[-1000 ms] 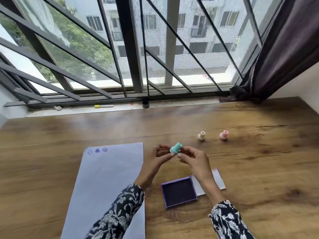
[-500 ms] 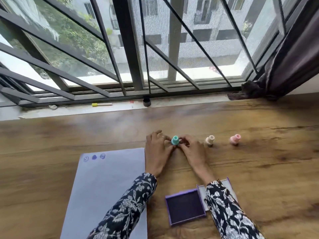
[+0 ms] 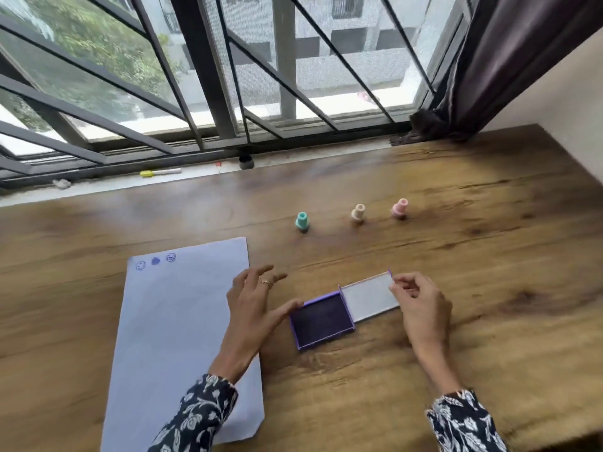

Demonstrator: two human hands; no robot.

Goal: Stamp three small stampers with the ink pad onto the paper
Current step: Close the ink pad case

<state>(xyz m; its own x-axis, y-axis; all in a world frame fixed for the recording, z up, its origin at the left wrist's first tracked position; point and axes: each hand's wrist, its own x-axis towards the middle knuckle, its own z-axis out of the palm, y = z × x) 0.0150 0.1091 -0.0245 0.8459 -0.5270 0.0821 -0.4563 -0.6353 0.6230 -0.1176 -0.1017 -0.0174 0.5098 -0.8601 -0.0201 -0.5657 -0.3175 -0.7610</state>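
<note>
Leftmost, paper [image 3: 182, 321] bearing three purple stamp marks [image 3: 156, 261] (top corner), left hand [image 3: 254, 308] fingers spread, thumb at the open ink pad [image 3: 321, 321], teal stamper [image 3: 301, 221] upright beyond, cream stamper [image 3: 358, 213], pink stamper [image 3: 400, 208], right hand [image 3: 421, 305] pinching the pad's lid [image 3: 370, 298] at its edge.

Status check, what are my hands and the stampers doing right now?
Left hand open at ink pad. Right hand pinching lid edge. Three stampers standing free. Nothing blocking.

i can read no words or numbers anywhere; the paper [image 3: 182, 324] carries only three purple stamped marks (two faces, one blob).
</note>
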